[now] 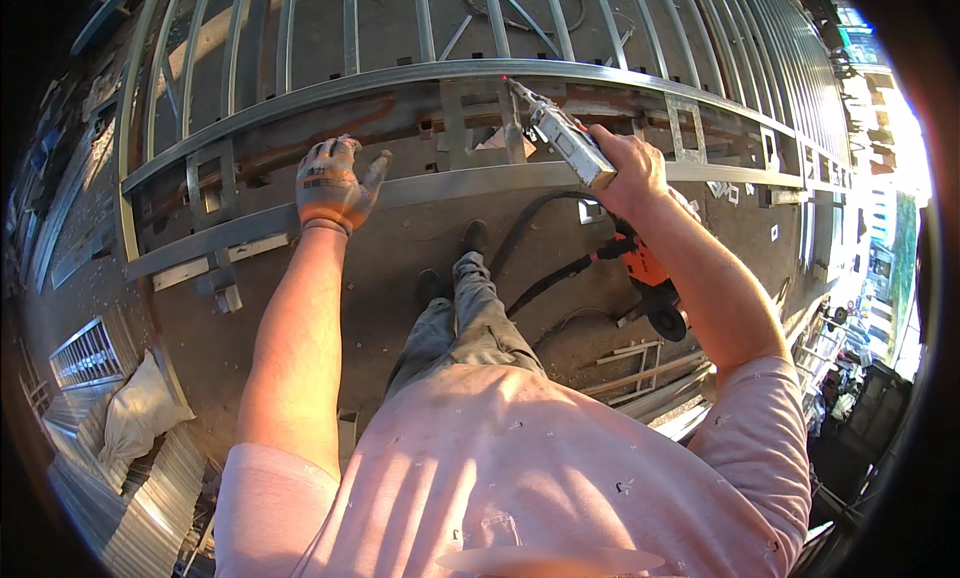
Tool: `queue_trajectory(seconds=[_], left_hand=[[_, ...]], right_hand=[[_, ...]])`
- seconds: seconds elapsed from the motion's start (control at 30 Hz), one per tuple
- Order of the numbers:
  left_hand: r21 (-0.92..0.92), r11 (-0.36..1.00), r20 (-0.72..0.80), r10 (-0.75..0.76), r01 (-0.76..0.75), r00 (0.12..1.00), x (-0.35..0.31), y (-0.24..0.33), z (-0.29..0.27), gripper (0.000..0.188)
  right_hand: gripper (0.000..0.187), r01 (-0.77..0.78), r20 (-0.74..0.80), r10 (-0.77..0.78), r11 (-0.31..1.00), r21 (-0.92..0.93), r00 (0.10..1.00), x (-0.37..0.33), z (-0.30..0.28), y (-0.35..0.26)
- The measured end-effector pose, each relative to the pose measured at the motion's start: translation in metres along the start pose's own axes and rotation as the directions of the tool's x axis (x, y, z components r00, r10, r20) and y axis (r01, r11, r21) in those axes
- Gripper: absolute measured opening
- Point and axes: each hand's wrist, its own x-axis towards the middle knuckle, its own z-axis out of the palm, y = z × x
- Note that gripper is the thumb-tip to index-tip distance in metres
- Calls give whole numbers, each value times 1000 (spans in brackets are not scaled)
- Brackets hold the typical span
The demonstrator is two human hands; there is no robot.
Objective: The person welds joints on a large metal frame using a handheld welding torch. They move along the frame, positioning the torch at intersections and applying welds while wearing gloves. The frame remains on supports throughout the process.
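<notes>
My right hand (635, 170) is wrapped round a white, boxy handheld laser welding gun (570, 140). Its narrow nozzle points up and left, and a red dot of light shows by the tip at the upper rail (400, 75) of a metal frame. My left hand (338, 183) wears a grey glove with an orange cuff. It rests over the near rail (440, 183), fingers apart and thumb out to the side, holding nothing. Flat plates with square cut-outs, such as this bracket (212, 186), join the two rails.
Many parallel bars (352, 28) run away from me beyond the upper rail. An orange angle grinder (648, 266) sits below my right forearm, near black cables (545, 283). A white sack (145, 410) and corrugated sheets (165, 498) lie at lower left. Metal lengths (650, 378) lie at right.
</notes>
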Motion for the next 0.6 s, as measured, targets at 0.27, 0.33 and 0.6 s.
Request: queue_trajectory(seconds=[0.27, 0.33, 0.6], left_hand=[[-6, 1000, -18, 4, -4, 1000, 0, -3, 4, 62], [-12, 1000, -60, 29, -29, 998, 0, -2, 5, 57], [-4, 1000, -23, 0, 0, 1000, 0, 0, 1, 61]], right_hand=[[33, 2, -12, -2, 1000, 15, 1000, 4, 3, 0], [33, 10, -13, -10, 1000, 14, 1000, 6, 3, 0], [31, -9, 10, 9, 1000, -14, 1000, 8, 2, 2]])
